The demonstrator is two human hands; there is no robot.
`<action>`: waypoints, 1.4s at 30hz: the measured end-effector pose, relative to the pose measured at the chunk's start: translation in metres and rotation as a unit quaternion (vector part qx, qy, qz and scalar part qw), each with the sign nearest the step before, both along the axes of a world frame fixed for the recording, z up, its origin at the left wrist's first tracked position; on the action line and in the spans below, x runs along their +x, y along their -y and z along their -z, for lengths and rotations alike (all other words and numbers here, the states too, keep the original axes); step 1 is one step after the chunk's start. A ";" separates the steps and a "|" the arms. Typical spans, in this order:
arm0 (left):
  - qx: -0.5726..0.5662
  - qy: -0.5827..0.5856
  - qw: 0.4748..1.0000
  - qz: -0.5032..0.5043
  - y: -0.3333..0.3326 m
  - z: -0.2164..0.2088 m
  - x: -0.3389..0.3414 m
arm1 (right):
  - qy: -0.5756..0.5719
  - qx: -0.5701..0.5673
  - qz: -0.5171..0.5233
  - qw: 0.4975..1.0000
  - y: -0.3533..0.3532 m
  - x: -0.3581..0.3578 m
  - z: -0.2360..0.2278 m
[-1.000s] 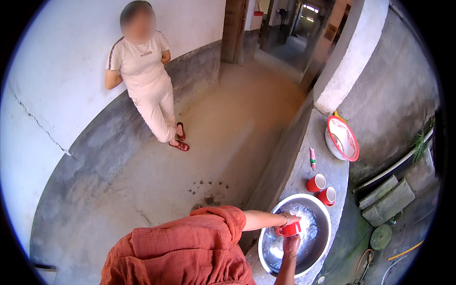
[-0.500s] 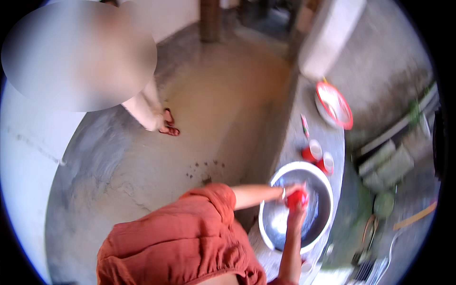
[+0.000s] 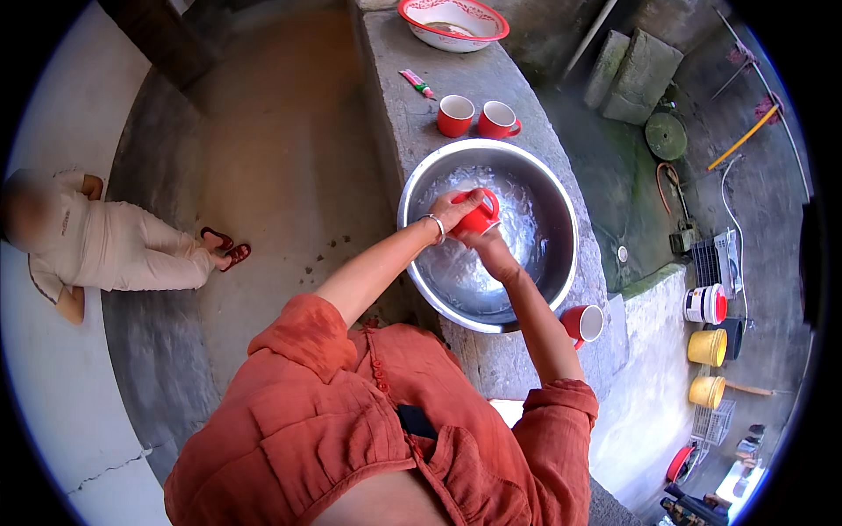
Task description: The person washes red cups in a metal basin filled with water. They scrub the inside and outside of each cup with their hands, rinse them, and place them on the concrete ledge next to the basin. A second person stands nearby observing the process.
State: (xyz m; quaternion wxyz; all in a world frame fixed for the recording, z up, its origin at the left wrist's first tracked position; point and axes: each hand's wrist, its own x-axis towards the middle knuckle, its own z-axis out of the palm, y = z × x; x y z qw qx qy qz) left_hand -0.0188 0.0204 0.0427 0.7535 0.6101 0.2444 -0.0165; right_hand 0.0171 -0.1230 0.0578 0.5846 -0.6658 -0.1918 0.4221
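- Now the left hand point(image 3: 453, 210) grips a red cup point(image 3: 481, 219) from its left side, thumb over the top; the right hand point(image 3: 494, 252) meets the cup's lower side, its fingers blurred, so I cannot tell whether they clasp, rub or reach inside.
- The cup is tilted over the metal basin point(image 3: 554, 232), within its rim, the handle toward the upper right; a second ago the handle showed at the lower left, so the cup appears to have been turned between the hands. I judge the work on this cup to be still under way.
- The view has swung round toward the basin, bringing another red cup point(image 3: 586, 324) clearly into sight by the right forearm.
- Glare breaks up the water point(image 3: 491, 280), hiding the basin's bottom; the held cup's mouth and interior are also hard to make out.
- Beyond the basin, a left cup point(image 3: 455, 120) and a right cup point(image 3: 496, 123) stand upright on the ledge point(image 3: 487, 77); the enamel bowl point(image 3: 453, 37) touches the picture's top edge.
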 end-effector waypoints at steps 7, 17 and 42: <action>0.070 -0.102 0.987 -0.103 -0.011 0.024 0.008 | 0.191 -0.209 -0.080 0.956 0.021 0.036 0.005; -0.003 -0.159 0.978 -0.132 -0.008 0.008 0.009 | -0.114 0.058 0.326 0.937 -0.013 0.013 0.038; 0.062 -0.107 0.990 -0.063 0.005 0.021 0.004 | 0.099 0.032 0.329 0.939 -0.029 0.024 0.066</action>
